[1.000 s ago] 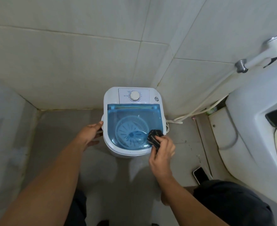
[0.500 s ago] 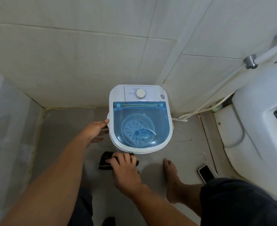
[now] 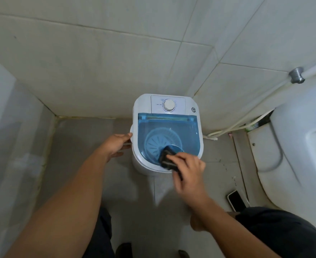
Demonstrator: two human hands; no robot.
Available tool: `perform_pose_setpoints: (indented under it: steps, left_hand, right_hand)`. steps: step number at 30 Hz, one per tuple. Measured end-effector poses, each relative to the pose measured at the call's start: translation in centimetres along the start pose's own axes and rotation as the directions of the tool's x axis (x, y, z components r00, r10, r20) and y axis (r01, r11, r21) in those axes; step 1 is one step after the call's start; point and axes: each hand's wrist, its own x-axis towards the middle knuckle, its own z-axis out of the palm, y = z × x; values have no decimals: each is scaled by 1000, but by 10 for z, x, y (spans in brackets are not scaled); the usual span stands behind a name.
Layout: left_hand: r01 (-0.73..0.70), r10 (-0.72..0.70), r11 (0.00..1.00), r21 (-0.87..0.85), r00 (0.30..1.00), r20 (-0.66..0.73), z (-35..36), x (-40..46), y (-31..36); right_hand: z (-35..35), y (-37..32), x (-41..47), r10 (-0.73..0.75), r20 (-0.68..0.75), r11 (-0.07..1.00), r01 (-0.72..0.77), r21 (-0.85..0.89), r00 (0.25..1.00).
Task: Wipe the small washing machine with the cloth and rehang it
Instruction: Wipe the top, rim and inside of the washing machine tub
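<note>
A small white washing machine [image 3: 144, 105] with a clear blue lid [image 3: 187, 131] and a round dial stands on the floor against the tiled wall. My right hand [image 3: 187, 170] holds a dark folded cloth [image 3: 167, 158] pressed on the lid's front right edge. My left hand [image 3: 116, 145] rests against the machine's left side, fingers on the white handle, steadying it.
A toilet [image 3: 298, 131] stands to the right with a hose [image 3: 246, 118] running along the wall. A phone [image 3: 236, 200] lies on the floor near my right knee. Tiled walls close in behind and on the left.
My right hand moved the cloth from the machine's lower front, left of centre, up onto the front right of the lid. The left hand stayed at the machine's side.
</note>
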Motion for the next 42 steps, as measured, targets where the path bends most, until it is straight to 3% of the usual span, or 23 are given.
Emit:
perform_pose_setpoints:
  steps: [2,4,11,17,20,23,26,28,33,37,42]
  left_hand:
    - [-6,6,1000,-12,1000,-12,0,-2,1]
    - [-9,9,1000,-8,1000,-14,0,-1,0]
    - [-11,12,1000,-7,999,30,-8,10,-2]
    - [119,-82,979,-163,973,217,-24,14,-6]
    - [156,-91,961,-226,957,275,-28,13,-3]
    - [170,-89,950,-260,951,296,-29,12,-3]
    - [161,-87,960,-229,948,305,-30,7,-2]
    - [157,-76,959,-237,945,317,-29,5,-2]
    - [164,-70,949,-271,943,326,-26,-2,-5]
    - [168,-74,948,-271,942,327,-27,-2,-2]
    - [161,-67,951,-266,942,328,-26,-1,-5]
  right_hand:
    - [0,19,0,21,24,997,-20,-71,999]
    - [9,21,-4,-50,118,994,62,-95,992]
    - [57,-29,7,-226,218,965,248,-81,950]
    - [80,-46,15,-294,305,935,339,-106,906]
    - [68,-58,37,-281,199,960,271,76,939]
    - [43,-57,72,-116,-25,952,118,281,993]
    - [35,-41,119,42,-150,962,0,273,988]
    - [41,-33,150,72,-154,984,-44,174,985]
    - [76,-37,169,-42,95,967,64,-245,995]
    - [75,-40,144,-50,186,959,99,-264,981]
    - [58,-35,95,-259,308,919,331,-214,916]
